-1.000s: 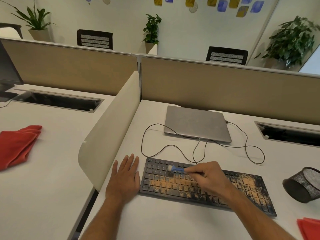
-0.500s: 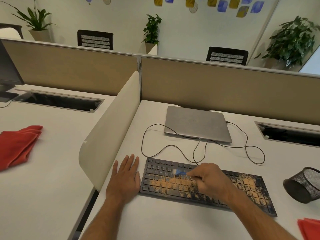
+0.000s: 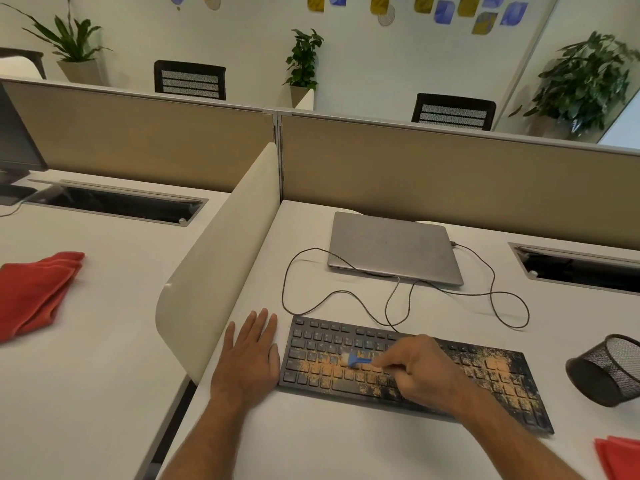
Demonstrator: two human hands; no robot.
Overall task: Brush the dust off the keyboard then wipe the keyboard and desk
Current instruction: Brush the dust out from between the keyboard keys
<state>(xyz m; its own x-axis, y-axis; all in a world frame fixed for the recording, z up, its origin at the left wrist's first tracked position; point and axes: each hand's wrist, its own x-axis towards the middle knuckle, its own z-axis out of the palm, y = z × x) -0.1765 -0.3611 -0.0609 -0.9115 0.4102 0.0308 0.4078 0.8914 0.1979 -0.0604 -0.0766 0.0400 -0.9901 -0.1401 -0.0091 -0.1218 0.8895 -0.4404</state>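
My right hand (image 3: 420, 370) fingers pinch the brush (image 3: 356, 361), bristles just left of them on the keyboard (image 3: 412, 374). Keyboard's long axis runs left-right; most dust lies right. Left hand (image 3: 251, 355) flat on table (image 3: 346, 441).

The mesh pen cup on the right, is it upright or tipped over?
Tipped over: the mesh pen cup lies on its side on the desk, its opening facing sideways.
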